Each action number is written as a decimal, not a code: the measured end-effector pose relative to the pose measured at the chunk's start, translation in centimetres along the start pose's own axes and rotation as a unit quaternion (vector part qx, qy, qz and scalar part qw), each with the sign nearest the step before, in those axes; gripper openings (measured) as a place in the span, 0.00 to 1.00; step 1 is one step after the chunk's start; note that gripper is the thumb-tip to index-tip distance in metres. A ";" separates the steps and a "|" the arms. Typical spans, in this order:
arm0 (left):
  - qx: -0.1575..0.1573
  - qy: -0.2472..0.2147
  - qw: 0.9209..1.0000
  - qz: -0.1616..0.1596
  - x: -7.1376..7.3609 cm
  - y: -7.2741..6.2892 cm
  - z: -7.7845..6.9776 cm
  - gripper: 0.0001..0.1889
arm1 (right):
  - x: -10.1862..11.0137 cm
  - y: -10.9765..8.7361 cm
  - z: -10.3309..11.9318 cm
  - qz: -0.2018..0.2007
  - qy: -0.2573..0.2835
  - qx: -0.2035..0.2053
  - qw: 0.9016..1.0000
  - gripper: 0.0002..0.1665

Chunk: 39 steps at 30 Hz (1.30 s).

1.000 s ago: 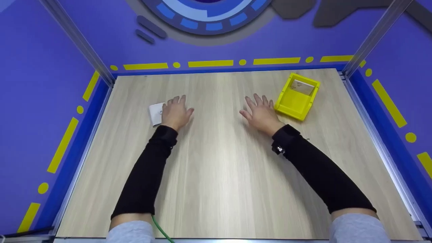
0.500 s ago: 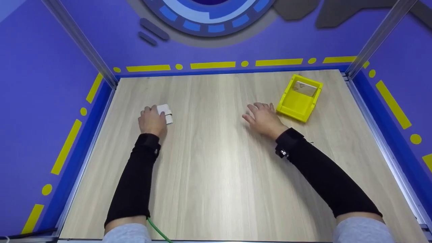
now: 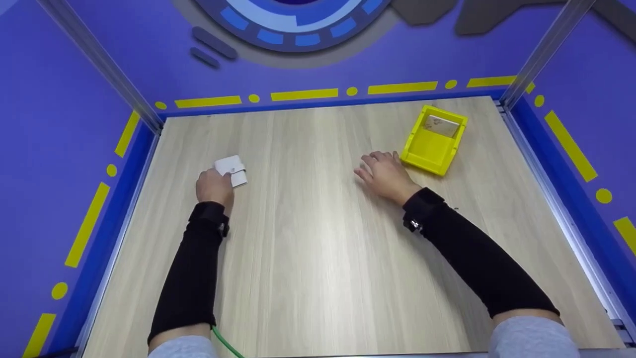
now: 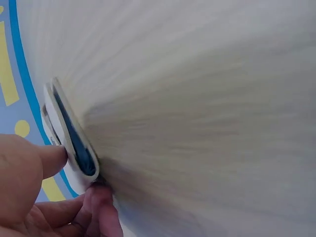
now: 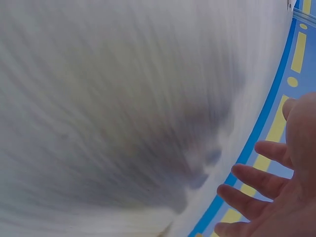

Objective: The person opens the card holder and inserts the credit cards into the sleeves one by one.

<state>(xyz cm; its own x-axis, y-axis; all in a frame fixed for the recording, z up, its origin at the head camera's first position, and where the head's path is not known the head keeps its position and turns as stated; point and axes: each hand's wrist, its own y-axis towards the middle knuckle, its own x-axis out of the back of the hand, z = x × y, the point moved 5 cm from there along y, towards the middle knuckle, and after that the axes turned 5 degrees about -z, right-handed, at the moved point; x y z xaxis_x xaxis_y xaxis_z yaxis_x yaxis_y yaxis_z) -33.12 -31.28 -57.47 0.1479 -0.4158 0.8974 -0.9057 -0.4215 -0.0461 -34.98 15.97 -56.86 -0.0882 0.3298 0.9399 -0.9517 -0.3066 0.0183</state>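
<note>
A small white folding wallet [image 3: 230,165] with a strap and snap is at the table's left side. My left hand [image 3: 213,187] pinches its near-left edge, with the thumb on top and the fingers underneath. Seen from the left wrist, the wallet [image 4: 69,138] is tilted edge-on, and its fold shows a dark blue inside. My right hand [image 3: 390,177] holds nothing. Its fingers are spread and slightly bent, just left of the yellow bin [image 3: 431,149]; in the right wrist view the same hand [image 5: 276,182] hovers above the table.
Inside the yellow bin, a pale card-like panel [image 3: 442,126] leans at the far end. Blue-purple walls [image 3: 298,74] with metal corner posts enclose the wooden table [image 3: 308,238] at the back and both sides. A green cable [image 3: 226,342] runs from the left sleeve.
My left hand has moved left from the wallet's right side to its left edge and now pinches it. The wallet has turned slightly. My right hand has drawn back slightly, its fingers more bent.
</note>
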 end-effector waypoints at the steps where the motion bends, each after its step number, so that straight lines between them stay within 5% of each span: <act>1: 0.002 -0.008 1.000 0.000 -0.1 0.0 0.0 0.25 | -0.1 -0.1 -0.1 0.002 0.001 -0.002 1.000 0.39; 14: 0.031 -0.083 0.996 0.004 0.5 0.1 -0.3 0.22 | -0.2 0.0 0.0 0.011 -0.003 0.004 1.000 0.37; 22: -0.005 -0.140 0.989 0.044 -1.2 0.8 -1.4 0.18 | 0.4 0.0 -0.1 0.005 0.003 -0.006 1.000 0.33; 28: -0.028 -0.154 0.986 0.062 0.0 -1.5 -5.3 0.25 | 1.2 0.1 0.5 -0.006 0.015 0.001 1.000 0.31; 39: -0.131 -0.219 0.966 0.039 0.3 -4.7 -13.0 0.15 | 2.7 0.2 3.1 -0.043 0.063 0.027 0.997 0.23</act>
<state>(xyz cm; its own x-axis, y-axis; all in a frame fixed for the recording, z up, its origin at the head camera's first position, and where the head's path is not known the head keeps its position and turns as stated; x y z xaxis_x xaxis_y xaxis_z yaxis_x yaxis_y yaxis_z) -34.03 -18.95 -51.23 0.1777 -0.7626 0.6219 -0.9818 -0.1806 0.0592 -34.48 13.99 -53.27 -0.0464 0.4662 0.8835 -0.9404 -0.3187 0.1187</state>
